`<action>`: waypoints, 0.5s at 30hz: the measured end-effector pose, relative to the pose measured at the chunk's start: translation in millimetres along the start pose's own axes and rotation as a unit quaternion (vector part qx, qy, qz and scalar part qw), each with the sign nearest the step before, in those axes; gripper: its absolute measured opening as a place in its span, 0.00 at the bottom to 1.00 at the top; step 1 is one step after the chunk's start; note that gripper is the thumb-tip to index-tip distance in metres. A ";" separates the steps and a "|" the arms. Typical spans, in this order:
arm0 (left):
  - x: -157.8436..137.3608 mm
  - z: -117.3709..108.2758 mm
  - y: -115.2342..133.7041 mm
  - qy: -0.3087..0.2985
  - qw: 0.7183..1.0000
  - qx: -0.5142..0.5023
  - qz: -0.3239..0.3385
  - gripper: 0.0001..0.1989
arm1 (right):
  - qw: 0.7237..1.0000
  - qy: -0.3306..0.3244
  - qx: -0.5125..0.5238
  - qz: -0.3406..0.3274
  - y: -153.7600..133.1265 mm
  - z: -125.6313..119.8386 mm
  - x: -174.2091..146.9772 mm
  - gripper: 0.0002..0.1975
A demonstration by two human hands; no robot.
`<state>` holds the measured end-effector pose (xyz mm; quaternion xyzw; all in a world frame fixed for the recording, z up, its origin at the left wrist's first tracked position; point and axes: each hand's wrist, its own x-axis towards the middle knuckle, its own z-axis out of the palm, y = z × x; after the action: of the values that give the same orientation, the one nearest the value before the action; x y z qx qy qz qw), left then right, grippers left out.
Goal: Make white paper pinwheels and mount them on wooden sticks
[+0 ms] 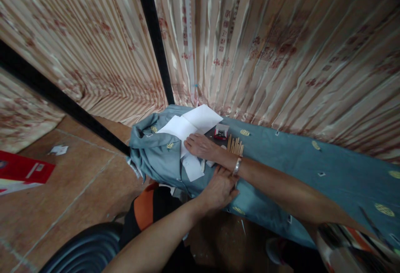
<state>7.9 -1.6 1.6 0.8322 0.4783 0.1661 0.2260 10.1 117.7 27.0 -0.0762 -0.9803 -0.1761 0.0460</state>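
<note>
My right hand (200, 145) reaches in from the right across the other arm and rests on white paper sheets (203, 118). Its fingers are bent together, and what they hold, if anything, is hidden under them. A silver bracelet (237, 166) is on that wrist. My left hand (220, 187) lies on the blue cloth's near edge, just below the right wrist, fingers apart with nothing visible in them. Beside the right hand are several thin wooden sticks (235, 145) and a small red-and-black box (220, 133). A smaller white paper piece (193, 168) lies between the hands.
A blue-grey cloth with yellow pineapples (281, 156) covers the long table. Behind it hangs a patterned curtain (237, 48). Black poles (156, 35) stand at the left. A black round stool (84, 252) and a red box (25, 169) are on the floor side.
</note>
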 end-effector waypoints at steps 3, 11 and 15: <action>0.4 5.1 -2.2 -0.016 1.000 0.014 -0.009 0.13 | 1.000 -0.002 0.018 -0.023 -11.7 -0.4 5.9 0.11; -0.2 5.4 -2.9 -0.005 1.000 0.009 -0.006 0.12 | 0.998 -0.034 0.044 -0.001 -9.2 -7.1 6.0 0.11; 0.0 -0.8 0.3 0.002 1.000 -0.007 -0.004 0.15 | 0.999 -0.029 0.038 0.010 0.0 -8.3 4.3 0.10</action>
<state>7.7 -1.6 2.4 0.8281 0.4812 0.1705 0.2319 6.4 115.4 35.2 -0.0891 -0.9865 -0.1359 0.0217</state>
